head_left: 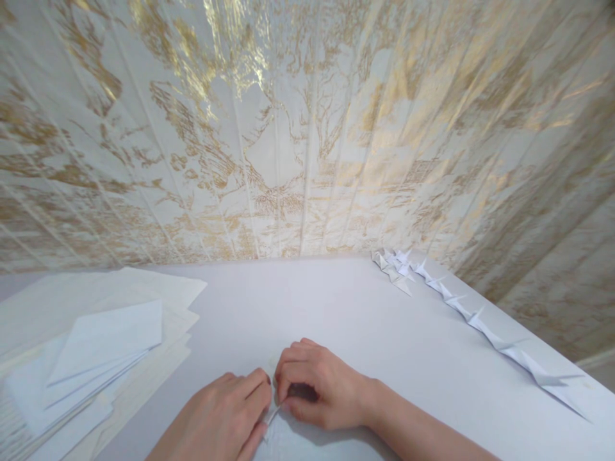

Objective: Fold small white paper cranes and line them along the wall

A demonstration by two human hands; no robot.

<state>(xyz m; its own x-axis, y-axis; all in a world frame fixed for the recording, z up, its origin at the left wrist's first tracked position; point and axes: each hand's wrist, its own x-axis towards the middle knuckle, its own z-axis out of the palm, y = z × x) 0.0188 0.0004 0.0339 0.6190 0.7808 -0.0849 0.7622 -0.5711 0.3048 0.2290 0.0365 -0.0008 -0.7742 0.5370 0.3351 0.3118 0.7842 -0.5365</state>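
Close to the bottom middle of the head view, my two hands meet over a small folded piece of white paper (pixel 271 415). My left hand (pixel 225 410) has its fingers bent and pressed together on the paper's left side. Thumb and fingertips of my right hand (pixel 317 387) pinch the same paper from the right. Much of the paper is hidden under the fingers, so its full shape cannot be made out.
Paper sheets (pixel 113 339) lie in a loose stack on the left of the white table (pixel 269 307). Several folded paper cranes (pixel 485 330) line the right edge, with more clustered at the back right. A gold-patterned curtain (pixel 288 141) hangs behind.
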